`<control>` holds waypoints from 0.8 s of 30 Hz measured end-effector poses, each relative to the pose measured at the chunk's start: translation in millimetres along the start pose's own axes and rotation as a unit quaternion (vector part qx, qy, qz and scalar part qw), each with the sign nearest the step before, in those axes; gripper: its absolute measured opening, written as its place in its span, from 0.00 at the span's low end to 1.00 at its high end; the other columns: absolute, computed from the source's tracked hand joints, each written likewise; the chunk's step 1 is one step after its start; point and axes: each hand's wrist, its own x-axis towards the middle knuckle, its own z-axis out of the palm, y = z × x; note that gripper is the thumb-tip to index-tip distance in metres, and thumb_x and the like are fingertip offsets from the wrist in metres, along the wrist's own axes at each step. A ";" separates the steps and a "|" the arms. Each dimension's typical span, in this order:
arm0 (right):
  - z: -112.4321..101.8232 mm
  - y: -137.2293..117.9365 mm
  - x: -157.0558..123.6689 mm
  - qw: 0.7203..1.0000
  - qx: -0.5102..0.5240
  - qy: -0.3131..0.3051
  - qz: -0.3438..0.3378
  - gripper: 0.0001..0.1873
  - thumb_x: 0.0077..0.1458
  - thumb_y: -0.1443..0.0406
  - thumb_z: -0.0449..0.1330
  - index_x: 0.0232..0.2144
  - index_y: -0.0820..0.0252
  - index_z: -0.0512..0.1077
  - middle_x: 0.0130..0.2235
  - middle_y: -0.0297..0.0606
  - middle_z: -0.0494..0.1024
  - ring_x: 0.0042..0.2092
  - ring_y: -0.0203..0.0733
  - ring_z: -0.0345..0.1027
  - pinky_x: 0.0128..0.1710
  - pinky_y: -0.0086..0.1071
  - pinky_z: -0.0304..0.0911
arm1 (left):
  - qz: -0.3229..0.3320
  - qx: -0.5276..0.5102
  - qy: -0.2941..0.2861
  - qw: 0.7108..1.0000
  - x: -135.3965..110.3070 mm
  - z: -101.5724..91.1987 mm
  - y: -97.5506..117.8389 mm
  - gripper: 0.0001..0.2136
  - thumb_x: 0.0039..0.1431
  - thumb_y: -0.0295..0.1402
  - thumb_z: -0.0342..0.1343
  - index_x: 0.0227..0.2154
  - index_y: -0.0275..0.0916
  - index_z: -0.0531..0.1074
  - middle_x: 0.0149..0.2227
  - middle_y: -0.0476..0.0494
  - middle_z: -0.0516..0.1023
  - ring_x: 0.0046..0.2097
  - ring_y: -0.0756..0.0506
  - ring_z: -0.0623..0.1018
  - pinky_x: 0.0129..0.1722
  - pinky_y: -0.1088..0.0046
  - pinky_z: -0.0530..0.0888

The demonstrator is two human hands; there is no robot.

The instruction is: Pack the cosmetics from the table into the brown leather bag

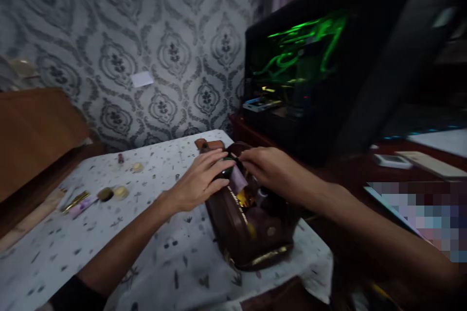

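Note:
A dark brown zip pouch (237, 233) lies open on the patterned white tablecloth (146, 233), with small bottles and a lilac tube showing inside. My left hand (202, 180) rests on the pouch's left rim, fingers stretched over a small dark round thing at the opening. My right hand (268, 170) reaches in from the right, its fingers curled at the far end of the opening by the zip. What those fingers pinch is blurred.
Small cosmetics lie on the cloth at left: a gold and lilac tube (78, 202), round compacts (113, 193), a tiny bottle (120, 158). A wooden headboard (32, 131) stands at left. A dark monitor (310, 68) with green glow sits on the red-brown desk (365, 165) at right.

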 end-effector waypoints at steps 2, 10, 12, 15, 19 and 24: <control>0.7 -5.1 -4.2 0.999 0.013 0.040 -0.013 0.14 0.63 0.68 0.50 0.38 0.61 0.76 0.39 0.45 0.79 0.41 0.44 0.74 0.41 0.33 0.64 | -0.026 0.006 0.030 0.999 -17.8 2.5 -5.9 0.21 0.71 0.43 0.40 0.62 0.43 0.58 0.66 0.37 0.60 0.69 0.40 0.56 0.67 0.54 0.57; 16.0 -63.4 -23.6 0.973 0.097 0.156 -0.143 0.15 0.64 0.63 0.48 0.37 0.52 0.76 0.46 0.46 0.78 0.51 0.50 0.71 0.52 0.45 0.67 | -0.185 0.119 0.006 0.975 -111.6 9.8 -70.0 0.20 0.70 0.42 0.42 0.59 0.41 0.60 0.65 0.34 0.61 0.68 0.38 0.57 0.65 0.52 0.59; 24.8 -84.3 -27.3 0.964 0.123 0.154 -0.178 0.15 0.64 0.65 0.49 0.39 0.52 0.76 0.47 0.46 0.78 0.53 0.50 0.70 0.54 0.46 0.67 | -0.251 0.161 -0.006 0.954 -133.8 7.5 -89.8 0.19 0.69 0.41 0.44 0.58 0.40 0.62 0.65 0.34 0.62 0.68 0.39 0.57 0.66 0.53 0.56; 41.1 -117.1 -31.3 0.955 0.165 0.118 -0.217 0.15 0.62 0.70 0.49 0.39 0.54 0.76 0.46 0.46 0.78 0.54 0.48 0.69 0.52 0.42 0.70 | -0.342 0.207 0.002 0.917 -165.0 0.4 -116.3 0.18 0.69 0.39 0.45 0.56 0.37 0.64 0.65 0.31 0.61 0.68 0.36 0.56 0.66 0.47 0.53; 73.7 -150.8 -26.5 0.939 0.237 0.083 -0.235 0.15 0.58 0.76 0.52 0.36 0.56 0.76 0.42 0.42 0.79 0.52 0.44 0.70 0.51 0.35 0.70 | -0.411 0.236 0.034 0.880 -199.9 -8.3 -141.6 0.18 0.68 0.38 0.45 0.56 0.34 0.63 0.66 0.24 0.58 0.69 0.31 0.55 0.64 0.40 0.52; 135.5 -167.6 1.8 0.922 0.310 0.083 -0.217 0.11 0.59 0.75 0.54 0.35 0.60 0.75 0.38 0.41 0.79 0.43 0.43 0.73 0.46 0.36 0.70 | -0.436 0.241 0.047 0.866 -229.6 1.2 -157.6 0.21 0.68 0.38 0.45 0.56 0.28 0.64 0.64 0.21 0.60 0.68 0.30 0.57 0.64 0.45 0.58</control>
